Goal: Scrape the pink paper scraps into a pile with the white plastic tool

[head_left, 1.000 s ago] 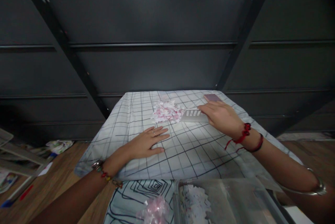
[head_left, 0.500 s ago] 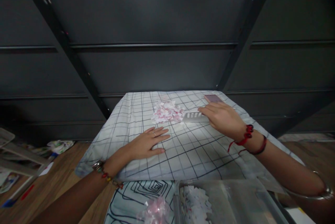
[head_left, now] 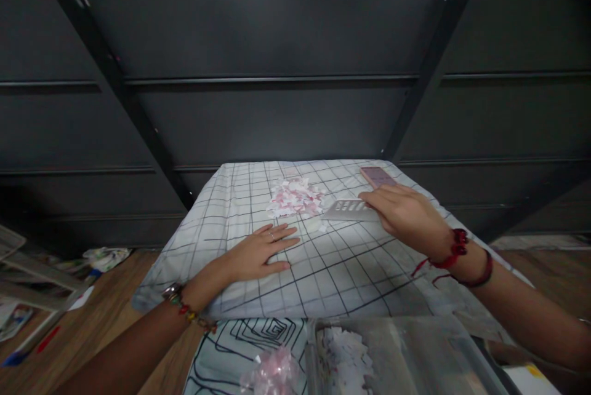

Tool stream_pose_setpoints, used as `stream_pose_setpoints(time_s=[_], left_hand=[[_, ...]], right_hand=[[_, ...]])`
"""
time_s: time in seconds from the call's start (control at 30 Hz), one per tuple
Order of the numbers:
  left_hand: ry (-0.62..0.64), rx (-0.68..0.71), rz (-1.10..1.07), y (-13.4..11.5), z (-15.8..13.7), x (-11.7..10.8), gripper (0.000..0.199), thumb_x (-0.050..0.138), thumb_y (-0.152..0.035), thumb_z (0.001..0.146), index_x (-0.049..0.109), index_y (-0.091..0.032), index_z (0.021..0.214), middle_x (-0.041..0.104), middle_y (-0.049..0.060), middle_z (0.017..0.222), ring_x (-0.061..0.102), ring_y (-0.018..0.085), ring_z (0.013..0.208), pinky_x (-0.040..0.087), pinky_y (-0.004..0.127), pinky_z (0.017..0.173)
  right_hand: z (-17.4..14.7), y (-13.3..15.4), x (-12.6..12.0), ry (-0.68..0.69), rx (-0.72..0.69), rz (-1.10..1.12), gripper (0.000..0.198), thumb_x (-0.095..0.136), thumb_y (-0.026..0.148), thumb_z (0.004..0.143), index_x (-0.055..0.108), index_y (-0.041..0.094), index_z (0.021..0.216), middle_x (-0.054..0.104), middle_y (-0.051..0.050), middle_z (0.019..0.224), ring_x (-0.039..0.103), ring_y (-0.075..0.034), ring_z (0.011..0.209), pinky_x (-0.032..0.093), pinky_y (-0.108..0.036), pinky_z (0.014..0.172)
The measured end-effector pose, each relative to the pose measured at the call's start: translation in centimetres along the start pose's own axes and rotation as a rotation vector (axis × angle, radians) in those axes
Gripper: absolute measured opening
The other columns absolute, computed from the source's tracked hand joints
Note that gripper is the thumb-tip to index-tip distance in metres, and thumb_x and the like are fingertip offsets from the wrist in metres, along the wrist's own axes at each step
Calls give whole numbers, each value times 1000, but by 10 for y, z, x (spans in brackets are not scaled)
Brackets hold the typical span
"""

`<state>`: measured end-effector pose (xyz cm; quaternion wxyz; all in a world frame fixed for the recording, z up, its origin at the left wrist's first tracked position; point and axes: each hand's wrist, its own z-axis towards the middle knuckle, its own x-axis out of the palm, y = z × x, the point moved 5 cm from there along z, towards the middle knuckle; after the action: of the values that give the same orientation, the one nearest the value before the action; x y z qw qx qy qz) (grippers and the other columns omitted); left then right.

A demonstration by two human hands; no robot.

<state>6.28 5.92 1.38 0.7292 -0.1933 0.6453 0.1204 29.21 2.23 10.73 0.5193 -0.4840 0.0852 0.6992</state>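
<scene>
My left hand [head_left: 263,253] lies flat on the white checked cloth [head_left: 323,278], fingers spread, with nothing in it. Just beyond its fingertips is a heap of small white and pink paper scraps [head_left: 297,198]. My right hand [head_left: 406,213] pinches a white slotted plastic piece [head_left: 353,210] by its right end. The piece is tilted above the cloth, its left end close to the heap's right side. A few pale scraps [head_left: 317,224] lie at the heap's near right edge. Behind my right hand rests a pink phone [head_left: 377,177].
Nearer me stands a clear plastic box [head_left: 415,352] with white paper scraps [head_left: 344,358] inside. Beside it is a crinkled clear bag [head_left: 274,370] with something pink, on a patterned grey-green cloth [head_left: 217,364]. A dark panelled wall [head_left: 277,124] rises behind the table.
My right hand has drawn back to the right and slightly towards me with the slotted piece, which is now tilted differently. Pale scraps show at the heap's near edge. My left hand stayed put.
</scene>
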Motion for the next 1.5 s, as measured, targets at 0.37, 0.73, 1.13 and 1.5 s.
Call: stream_pose_setpoints(time_s=[0.37,0.73,1.13,1.5], left_hand=[[-4,-5,-13,-2,1,-1,48,42,-44,91,32,-24,133,30,6,142,27,23,129,17,43,106],[-15,-2,-32,-1,-1,0,47,42,-45,91,32,-26,133,31,4,142,27,22,129,18,42,106],[-7,-5,-18,-2,0,-1,48,42,-45,91,33,-25,133,31,5,142,27,22,129,18,42,106],[-19,19,-30,-3,-1,-2,47,43,-47,90,35,-30,133,28,3,143,25,25,130,18,45,105]], right_hand=[[29,20,8,84,-20,-61,27,39,3,77,61,14,86,63,-5,72,54,-17,70,34,-29,63],[30,22,7,68,-18,-52,27,40,3,76,61,13,88,63,-6,73,53,-18,70,32,-29,63],[27,27,1,13,-117,7,31,37,1,74,62,15,86,62,-5,70,51,-15,68,32,-27,62],[19,11,8,40,-82,164,34,35,-1,75,61,17,89,64,-4,76,54,-15,76,35,-26,67]])
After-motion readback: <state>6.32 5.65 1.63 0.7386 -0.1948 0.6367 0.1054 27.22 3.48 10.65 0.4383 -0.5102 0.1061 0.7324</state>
